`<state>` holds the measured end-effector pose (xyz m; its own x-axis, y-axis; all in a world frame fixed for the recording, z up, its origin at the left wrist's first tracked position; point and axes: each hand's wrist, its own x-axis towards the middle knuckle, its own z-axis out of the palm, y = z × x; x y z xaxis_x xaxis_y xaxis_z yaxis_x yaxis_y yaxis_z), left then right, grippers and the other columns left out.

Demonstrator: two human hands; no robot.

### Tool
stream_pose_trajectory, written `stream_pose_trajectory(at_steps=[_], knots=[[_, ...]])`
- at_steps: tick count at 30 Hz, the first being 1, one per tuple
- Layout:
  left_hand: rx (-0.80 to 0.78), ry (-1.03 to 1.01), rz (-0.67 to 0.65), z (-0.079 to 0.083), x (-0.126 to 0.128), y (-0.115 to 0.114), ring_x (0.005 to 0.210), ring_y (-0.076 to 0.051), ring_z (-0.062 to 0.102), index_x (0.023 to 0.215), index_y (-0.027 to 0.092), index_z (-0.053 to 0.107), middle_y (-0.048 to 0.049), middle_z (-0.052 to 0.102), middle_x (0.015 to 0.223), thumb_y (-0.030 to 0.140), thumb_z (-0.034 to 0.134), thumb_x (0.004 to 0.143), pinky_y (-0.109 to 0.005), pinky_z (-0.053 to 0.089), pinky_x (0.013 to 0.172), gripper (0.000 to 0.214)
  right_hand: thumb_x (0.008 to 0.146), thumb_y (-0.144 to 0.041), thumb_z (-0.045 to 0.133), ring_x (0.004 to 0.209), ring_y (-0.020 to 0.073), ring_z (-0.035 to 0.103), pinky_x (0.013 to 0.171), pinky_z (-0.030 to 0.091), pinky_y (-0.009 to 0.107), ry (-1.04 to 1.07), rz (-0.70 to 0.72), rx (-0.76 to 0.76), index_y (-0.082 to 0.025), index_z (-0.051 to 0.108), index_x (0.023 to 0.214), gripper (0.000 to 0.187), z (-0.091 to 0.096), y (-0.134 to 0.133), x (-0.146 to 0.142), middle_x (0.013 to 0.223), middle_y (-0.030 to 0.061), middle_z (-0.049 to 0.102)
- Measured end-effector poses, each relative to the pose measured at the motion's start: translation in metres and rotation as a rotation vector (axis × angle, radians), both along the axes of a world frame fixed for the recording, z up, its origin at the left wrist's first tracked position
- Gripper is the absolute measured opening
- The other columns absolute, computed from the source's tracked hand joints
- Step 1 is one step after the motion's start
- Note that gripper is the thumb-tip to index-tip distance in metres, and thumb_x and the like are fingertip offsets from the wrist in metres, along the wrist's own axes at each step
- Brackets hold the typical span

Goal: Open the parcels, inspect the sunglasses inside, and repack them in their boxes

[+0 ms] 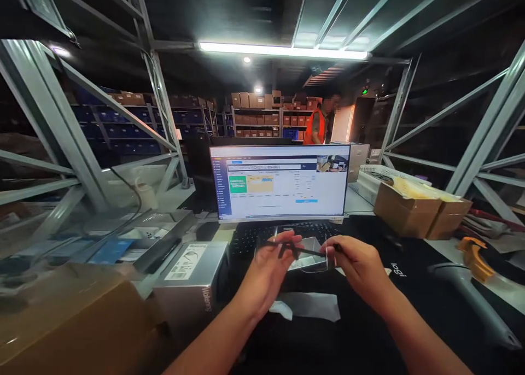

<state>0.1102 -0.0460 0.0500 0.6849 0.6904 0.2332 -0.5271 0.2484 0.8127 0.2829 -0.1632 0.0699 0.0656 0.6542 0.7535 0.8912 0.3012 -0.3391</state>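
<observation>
Above the black desk mat [361,337], both hands hold what looks like a pair of dark-framed glasses [305,250] with clear lenses; its details are slightly blurred. My left hand [270,263] is closed round the left end, palm turned up. At the other end, my right hand [356,257] pinches the dark part between thumb and fingers. Behind the glasses, partly covered by them, sits a small open pale box [309,242]. White tissue-like sheets [315,306] lie on the mat under the hands.
A monitor [279,200] and black keyboard [246,238] stand ahead. On the left are a silver box [188,287] and a large cardboard box [74,320]. At right are cardboard boxes [406,211], a grey handheld device [471,293] and an orange tape dispenser [478,257]. A person in an orange vest [315,128] stands beyond.
</observation>
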Motion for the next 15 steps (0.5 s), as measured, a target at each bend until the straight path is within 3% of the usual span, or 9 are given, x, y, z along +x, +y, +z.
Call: stream_pose_trajectory(at_steps=[3,7,12,15], knots=[[-0.010,-0.006,0.073,-0.001,0.002,0.004,0.099,-0.020,0.069,0.094,0.016,0.074,-0.0087,0.073,0.105,0.045,0.081,0.079,-0.040,0.048,0.105,0.033,0.101,-0.024,0.046,0.068,0.0156,0.065,0.063,0.052,0.026,-0.057,0.007,0.018,-0.021,0.064,0.091,0.021,-0.003,0.002,-0.001,0.077,0.0028,0.070],[0.080,0.068,0.191,-0.006,0.004,0.010,0.100,-0.024,0.070,0.090,0.015,0.071,-0.0103,0.074,0.101,0.047,0.076,0.082,-0.042,0.051,0.100,0.034,0.100,-0.022,0.044,0.070,0.0165,0.066,0.065,0.053,0.028,-0.085,0.015,0.012,-0.022,0.064,0.092,0.022,-0.006,0.002,0.001,0.077,0.0031,0.069],[0.510,0.308,0.511,-0.005,-0.005,0.023,0.101,-0.023,0.069,0.095,0.017,0.071,-0.0090,0.075,0.102,0.041,0.057,0.095,-0.038,0.051,0.096,0.028,0.099,-0.018,0.046,0.072,0.0162,0.067,0.066,0.054,0.027,-0.081,0.056,0.027,-0.021,0.065,0.094,0.019,-0.001,-0.002,0.005,0.081,0.0037,0.071],[0.812,0.469,0.673,-0.001,-0.013,0.032,0.105,-0.023,0.068,0.097,0.021,0.072,-0.0062,0.075,0.104,0.033,0.053,0.096,-0.045,0.042,0.109,0.023,0.098,-0.018,0.049,0.078,0.0171,0.071,0.069,0.057,0.028,-0.061,0.006,0.096,-0.021,0.066,0.094,0.018,0.002,-0.005,0.012,0.086,0.0046,0.075]])
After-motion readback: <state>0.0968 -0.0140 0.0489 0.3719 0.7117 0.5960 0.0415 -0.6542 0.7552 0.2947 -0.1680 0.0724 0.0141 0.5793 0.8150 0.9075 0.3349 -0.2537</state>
